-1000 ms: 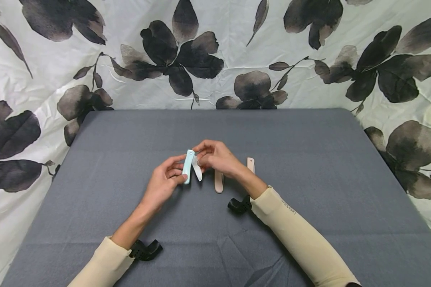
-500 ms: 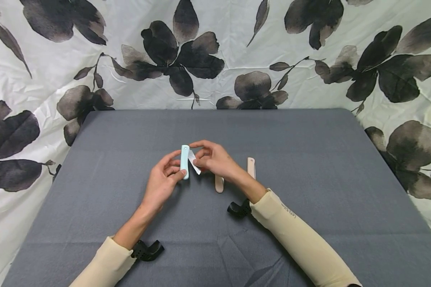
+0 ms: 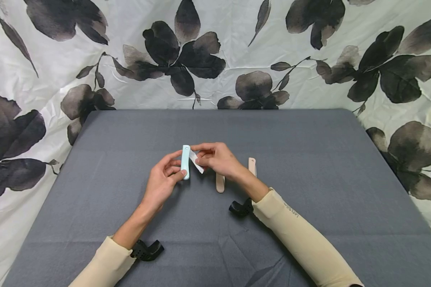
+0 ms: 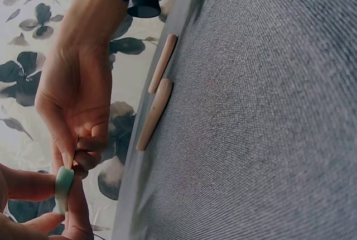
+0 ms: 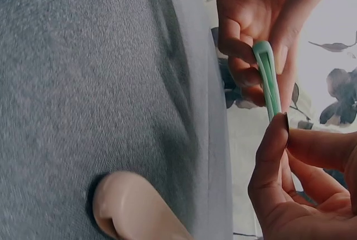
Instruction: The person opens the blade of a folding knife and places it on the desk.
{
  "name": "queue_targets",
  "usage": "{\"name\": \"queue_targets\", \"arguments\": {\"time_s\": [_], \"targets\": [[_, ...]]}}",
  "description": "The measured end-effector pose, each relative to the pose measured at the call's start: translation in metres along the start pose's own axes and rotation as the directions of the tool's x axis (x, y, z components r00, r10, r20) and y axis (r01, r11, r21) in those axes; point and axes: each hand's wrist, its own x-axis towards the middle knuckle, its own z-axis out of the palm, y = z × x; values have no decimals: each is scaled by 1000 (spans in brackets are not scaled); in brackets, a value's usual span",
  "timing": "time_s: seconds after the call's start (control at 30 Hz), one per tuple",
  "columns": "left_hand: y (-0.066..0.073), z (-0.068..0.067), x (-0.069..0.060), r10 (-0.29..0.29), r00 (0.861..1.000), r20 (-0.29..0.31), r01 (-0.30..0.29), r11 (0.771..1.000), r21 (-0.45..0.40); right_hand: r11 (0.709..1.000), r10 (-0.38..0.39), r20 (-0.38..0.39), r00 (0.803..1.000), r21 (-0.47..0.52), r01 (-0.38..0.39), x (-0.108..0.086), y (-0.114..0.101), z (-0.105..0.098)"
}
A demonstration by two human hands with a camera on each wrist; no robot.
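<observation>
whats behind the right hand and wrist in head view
One pale handle shows its near end, another handle its far end; the right hand and wrist cover the rest.

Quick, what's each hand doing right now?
Left hand: holding the light-blue handle.
Right hand: pinching the pale blade beside it.

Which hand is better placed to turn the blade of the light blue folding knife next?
The right hand, probably: it pinches the blade, which stands partly out of the light blue handle. The left hand holds that handle, so it looks better suited to steady it.
</observation>
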Motion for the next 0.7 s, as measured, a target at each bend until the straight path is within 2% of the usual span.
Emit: {"name": "queue_targets", "arguments": {"time_s": [0.4,0.7], "targets": [[1,-9,1,-24,997,69,21,999,33,997,19,46,999,-74,-15,-1,-1,-15],[0,-16,4,-32,994,105,30,999,24,994,19,100,995,-111,-8,-2,-3,-22]]}}
